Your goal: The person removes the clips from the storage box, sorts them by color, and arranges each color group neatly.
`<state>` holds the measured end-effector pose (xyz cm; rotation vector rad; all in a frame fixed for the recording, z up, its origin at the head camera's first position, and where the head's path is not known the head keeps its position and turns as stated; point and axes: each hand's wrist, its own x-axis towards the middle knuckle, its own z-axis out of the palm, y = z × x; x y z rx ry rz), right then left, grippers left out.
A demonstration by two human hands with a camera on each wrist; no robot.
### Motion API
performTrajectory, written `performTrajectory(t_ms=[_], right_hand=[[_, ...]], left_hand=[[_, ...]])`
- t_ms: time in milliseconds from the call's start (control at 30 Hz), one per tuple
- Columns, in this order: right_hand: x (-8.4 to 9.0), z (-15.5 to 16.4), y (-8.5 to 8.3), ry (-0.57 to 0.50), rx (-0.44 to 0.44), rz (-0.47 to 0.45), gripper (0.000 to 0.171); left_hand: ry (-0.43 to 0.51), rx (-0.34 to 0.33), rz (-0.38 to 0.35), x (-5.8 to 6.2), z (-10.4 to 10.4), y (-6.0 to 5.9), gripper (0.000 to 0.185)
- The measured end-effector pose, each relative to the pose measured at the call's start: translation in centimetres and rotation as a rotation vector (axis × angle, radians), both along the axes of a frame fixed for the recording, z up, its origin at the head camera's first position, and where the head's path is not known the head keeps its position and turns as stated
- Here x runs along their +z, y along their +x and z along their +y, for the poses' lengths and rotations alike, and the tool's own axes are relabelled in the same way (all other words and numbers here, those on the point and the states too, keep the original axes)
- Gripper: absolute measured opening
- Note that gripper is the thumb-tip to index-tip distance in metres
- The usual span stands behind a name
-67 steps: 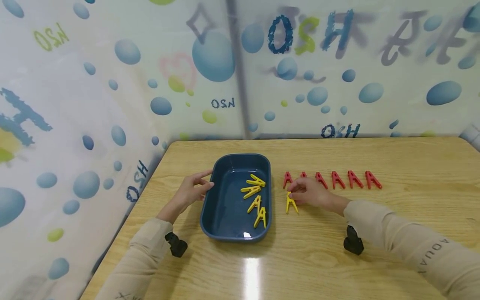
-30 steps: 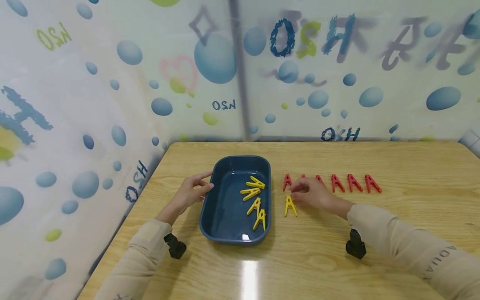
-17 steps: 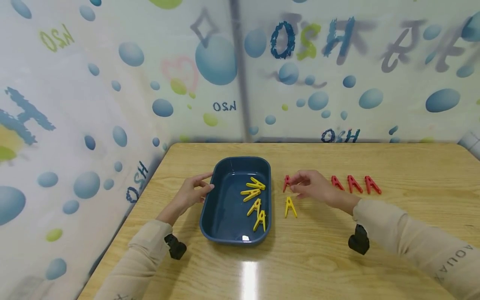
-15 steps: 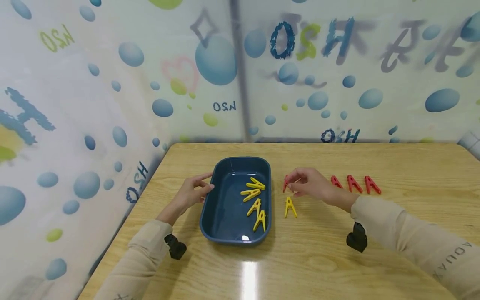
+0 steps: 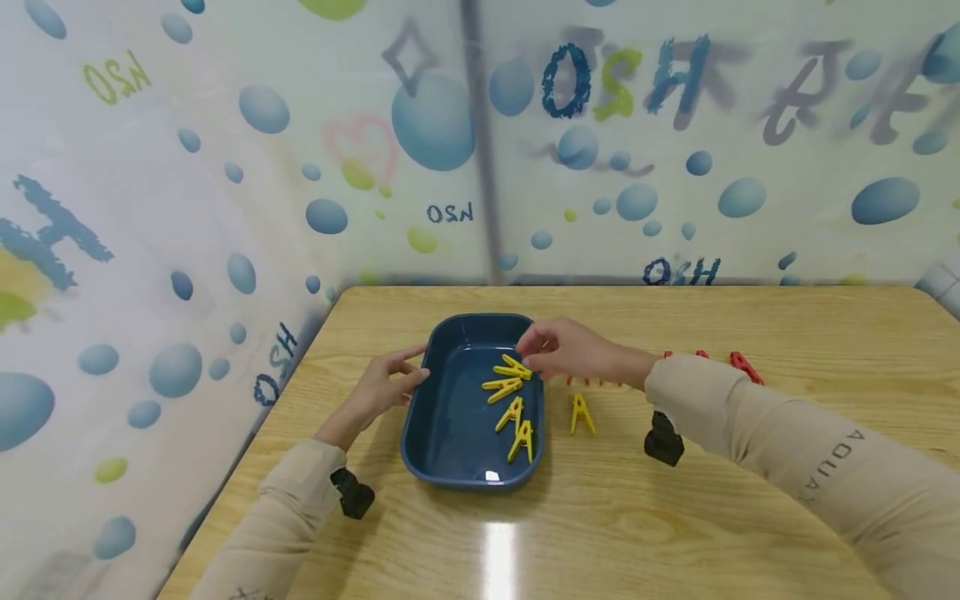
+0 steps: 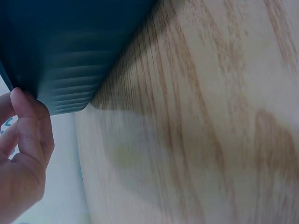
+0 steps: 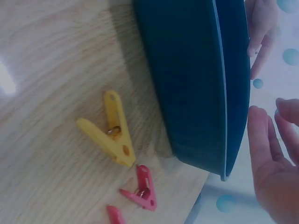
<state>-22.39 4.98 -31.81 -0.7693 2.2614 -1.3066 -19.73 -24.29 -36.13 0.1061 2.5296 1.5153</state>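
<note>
We've got the left hand [image 5: 380,387] gripping the left rim of the dark blue plastic tub [image 5: 450,417], with four yellow clothespins [image 5: 523,442] inside. Our right hand [image 5: 573,348] is at the right rim, fingers loose and empty; a lone yellow clothespin [image 5: 581,414] and partly hidden red clothespins [image 5: 745,367] lie right of the tub. We'd keep those right fingers clear of the rim. Sleeve [image 5: 795,442] reads "AQUA" plus something fuzzy; backdrop [image 5: 675,192] has reversed "H2O".
</note>
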Motion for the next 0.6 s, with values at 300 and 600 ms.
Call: performTrajectory(t_ms=[300, 600], right_hand=[[-0.5, -3.1, -2.2, 0.078, 0.054, 0.031, 0.024], [-1.4, -5.0, -3.8, 0.177, 0.067, 0.053, 0.026]], left_hand=[[0.008, 0.007, -0.001, 0.0, -0.2, 0.0, 0.047], [0.001, 0.008, -0.001, -0.1, 0.0, -0.1, 0.047]])
